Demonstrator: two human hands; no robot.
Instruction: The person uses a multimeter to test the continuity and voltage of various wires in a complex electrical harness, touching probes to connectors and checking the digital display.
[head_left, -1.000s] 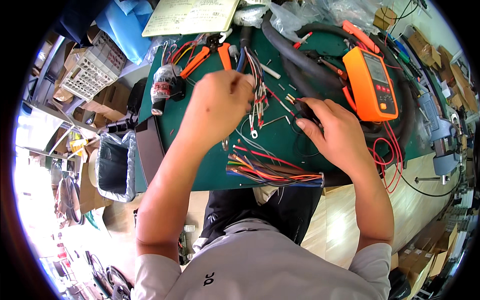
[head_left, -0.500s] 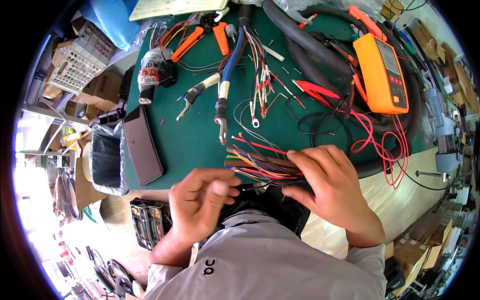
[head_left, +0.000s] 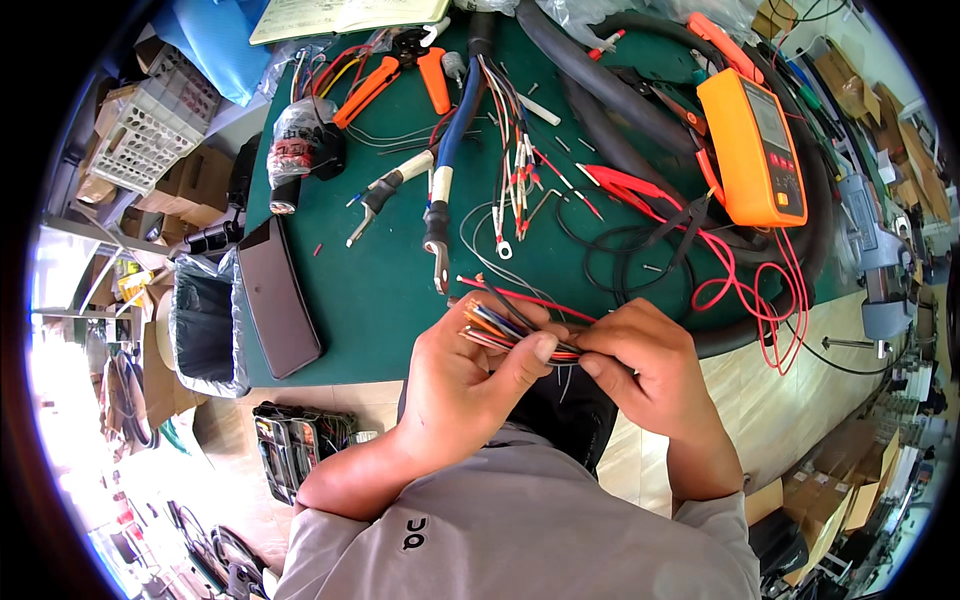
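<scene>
My left hand (head_left: 468, 378) is closed around a bundle of thin coloured wires (head_left: 497, 326) at the table's near edge, thumb on top. The loose ends, with orange, blue, white, black and red insulation, fan out past its fingers. My right hand (head_left: 645, 362) pinches the same bundle farther right, and the two hands nearly meet. One red wire (head_left: 530, 297) runs apart along the far side of the bundle. Just beyond lies a thick blue cable (head_left: 456, 150) ending in a metal lug (head_left: 440, 268). Beside it is a spray of thin wires with crimped tips (head_left: 520, 190).
An orange multimeter (head_left: 738, 150) stands at the right with red leads (head_left: 740, 270). Thick black cables (head_left: 620, 80) curve behind it. Orange-handled pliers (head_left: 434, 82), a plastic-wrapped tool (head_left: 300, 150) and a brown case (head_left: 278, 300) lie left. A lined bin (head_left: 208, 325) stands beside the table.
My left hand has moved right and closed around the wire bundle, which it was beside before. My right hand has shifted slightly and keeps its hold, fingers now more bent.
</scene>
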